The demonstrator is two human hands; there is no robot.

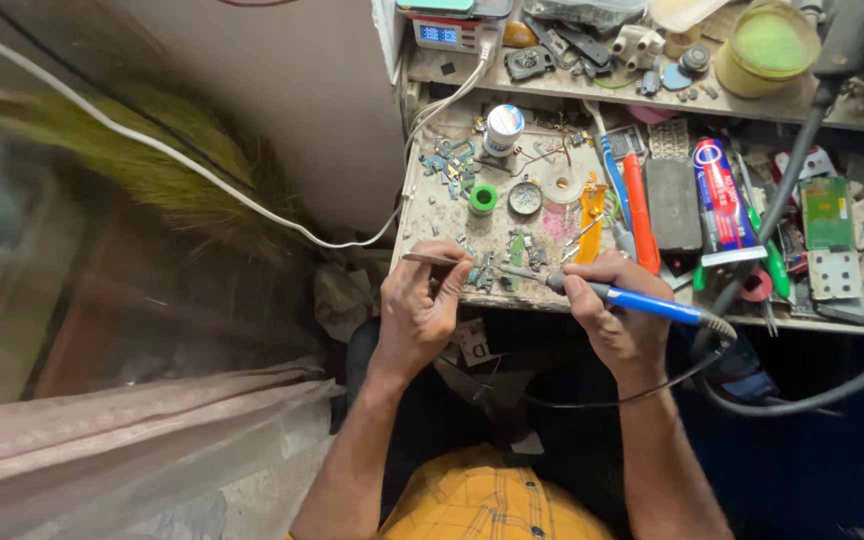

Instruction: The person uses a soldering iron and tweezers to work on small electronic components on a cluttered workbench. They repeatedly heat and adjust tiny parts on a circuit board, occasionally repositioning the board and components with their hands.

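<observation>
two hands seen at the near edge of a cluttered workbench (pixel 422 215). left hand (pixel 420 305): fingers curled shut, tweezers (pixel 430 259) pinched betw. thumb and forefinger, tips pointing left over the bench edge. right hand (pixel 620 318): fingers wrapped round 1 blue-handled soldering iron (pixel 620 295), its metal tip aimed left toward a small green circuit board (pixel 515 252) lying just beside the left fingertips; contact w/ the board can't be told. 1 grey cord (pixel 802 395) is run from the iron's rear and looped right. on the bench, counted: 1 white solder spool (pixel 503 128), 1 green tape roll (pixel 483 198), 1 round tin (pixel 525 197), 1 red-blue tube (pixel 721 195), 1 black block (pixel 673 204), 1 larger green board (pixel 827 213) at right. on the shelf above: 1 meter w/ lit blue display (pixel 439 34), 1 yellow-green lidded jar (pixel 769 47). 1 white cable (pixel 192 166) is strung across the left wall; 1 straw broom (pixel 142 165) is leant behind it. many small loose parts, too small to count.
</observation>
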